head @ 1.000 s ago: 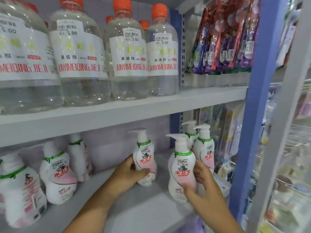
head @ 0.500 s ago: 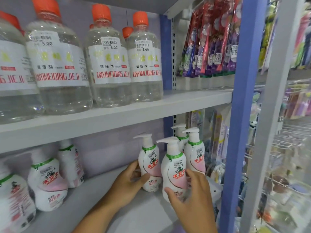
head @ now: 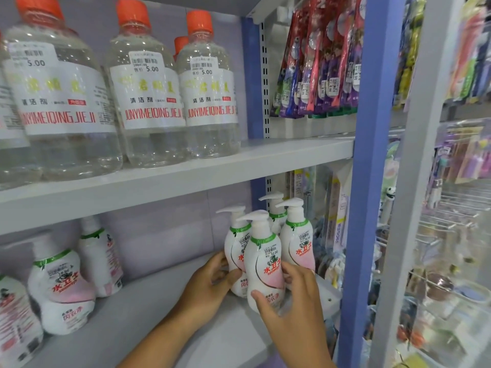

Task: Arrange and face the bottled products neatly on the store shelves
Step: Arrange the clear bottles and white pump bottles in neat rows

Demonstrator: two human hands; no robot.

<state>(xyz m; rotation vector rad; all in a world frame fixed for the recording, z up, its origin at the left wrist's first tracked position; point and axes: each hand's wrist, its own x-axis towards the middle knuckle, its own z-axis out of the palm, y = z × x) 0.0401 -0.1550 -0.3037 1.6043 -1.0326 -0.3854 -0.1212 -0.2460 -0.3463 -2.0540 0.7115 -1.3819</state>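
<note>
My right hand [head: 295,309] is wrapped around the lower body of a white pump bottle with a green collar and a pink-and-white label [head: 264,264], thumb on its front, fingers curled around its right side. The bottle stands upright near the right end of the pale grey lower shelf [head: 148,314].

My left hand [head: 210,282] is closed on a second white pump bottle of the same kind [head: 235,245], just behind and to the left of the first; the two bottles touch. Two more matching pump bottles [head: 296,235] stand just beside them, nearest the blue upright post [head: 369,155].

Farther left on the same shelf, well apart from my hands, stand other white pump bottles [head: 61,282], some turned so their labels face sideways.

On the grey upper shelf [head: 159,181], large clear plastic bottles with orange caps and white labels [head: 148,94] stand in a row, each with a price sticker reading 5.00. Hanging packs of toothbrushes [head: 316,62] fill the section to the right.
</note>
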